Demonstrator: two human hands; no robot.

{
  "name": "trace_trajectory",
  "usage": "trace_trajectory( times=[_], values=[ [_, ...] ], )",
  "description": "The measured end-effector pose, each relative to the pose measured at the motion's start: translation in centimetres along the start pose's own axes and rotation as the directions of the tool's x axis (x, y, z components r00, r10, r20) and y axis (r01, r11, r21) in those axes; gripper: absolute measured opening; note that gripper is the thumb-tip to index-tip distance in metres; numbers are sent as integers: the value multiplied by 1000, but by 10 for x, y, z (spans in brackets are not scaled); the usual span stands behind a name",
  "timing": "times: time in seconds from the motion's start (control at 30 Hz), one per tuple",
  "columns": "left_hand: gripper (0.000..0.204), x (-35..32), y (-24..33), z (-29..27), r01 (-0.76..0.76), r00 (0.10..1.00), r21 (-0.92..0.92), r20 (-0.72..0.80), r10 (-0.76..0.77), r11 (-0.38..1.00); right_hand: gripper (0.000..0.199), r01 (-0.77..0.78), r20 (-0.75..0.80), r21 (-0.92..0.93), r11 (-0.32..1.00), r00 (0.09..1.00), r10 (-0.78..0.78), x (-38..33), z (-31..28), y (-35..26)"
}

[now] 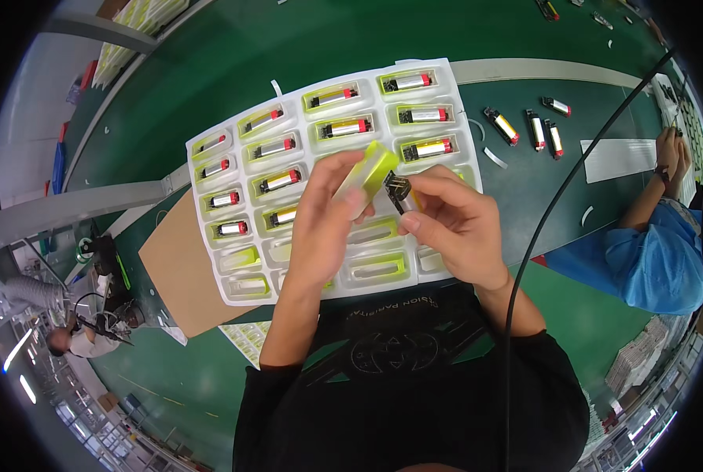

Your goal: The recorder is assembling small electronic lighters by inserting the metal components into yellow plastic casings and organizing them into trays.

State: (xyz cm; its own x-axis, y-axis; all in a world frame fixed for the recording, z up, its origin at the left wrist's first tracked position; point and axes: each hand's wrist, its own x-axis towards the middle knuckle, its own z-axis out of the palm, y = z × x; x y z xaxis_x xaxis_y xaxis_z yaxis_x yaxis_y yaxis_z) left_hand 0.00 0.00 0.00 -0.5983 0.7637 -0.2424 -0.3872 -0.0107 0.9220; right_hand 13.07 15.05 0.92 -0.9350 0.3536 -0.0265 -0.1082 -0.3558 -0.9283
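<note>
My left hand (320, 228) grips a translucent yellow-green casing (377, 164), tilted up to the right above a white tray. In my right hand (463, 228), between thumb and fingers, is a battery cell with a black end piece (399, 189); the fingers hide most of its body. That black end points at the casing, close beside it; whether they touch I cannot tell. Under both hands lies the white moulded tray (448, 86). Silver battery cells with red ends (408, 82) lie in many yellow-green casings there, while several casings nearer me (379, 267) hold no cell.
Several loose battery cells (501, 126) lie on the green bench (328, 35) right of the tray. A black cable (552, 185) crosses the right side. A co-worker in blue (650, 263) sits at the right, near a white sheet (623, 161). Brown cardboard (174, 259) sticks out at left.
</note>
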Motion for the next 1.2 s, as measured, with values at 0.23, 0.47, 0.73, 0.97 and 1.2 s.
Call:
trace_trajectory(
  times=[0.23,0.47,0.73,0.97,1.2],
  values=[
    [60,-6,27,25,7,1000,-446,3,-6,895,32,-140,-22,228,963,989,149,4,5,-19],
    [45,-7,15,14,36,999,-430,-11,-45,902,29,-293,31,548,784,943,331,9,1,-18],
    [16,-3,11,7,-49,995,-463,55,84,885,30,-182,-8,286,941,981,192,4,8,-23],
    [45,-11,24,24,-86,994,-435,-96,48,896,28,-166,-13,194,967,985,172,3,13,-29],
    [33,-6,10,17,-36,979,-664,128,162,746,22,-26,-5,24,999,1000,26,-1,14,-27]
  ],
)
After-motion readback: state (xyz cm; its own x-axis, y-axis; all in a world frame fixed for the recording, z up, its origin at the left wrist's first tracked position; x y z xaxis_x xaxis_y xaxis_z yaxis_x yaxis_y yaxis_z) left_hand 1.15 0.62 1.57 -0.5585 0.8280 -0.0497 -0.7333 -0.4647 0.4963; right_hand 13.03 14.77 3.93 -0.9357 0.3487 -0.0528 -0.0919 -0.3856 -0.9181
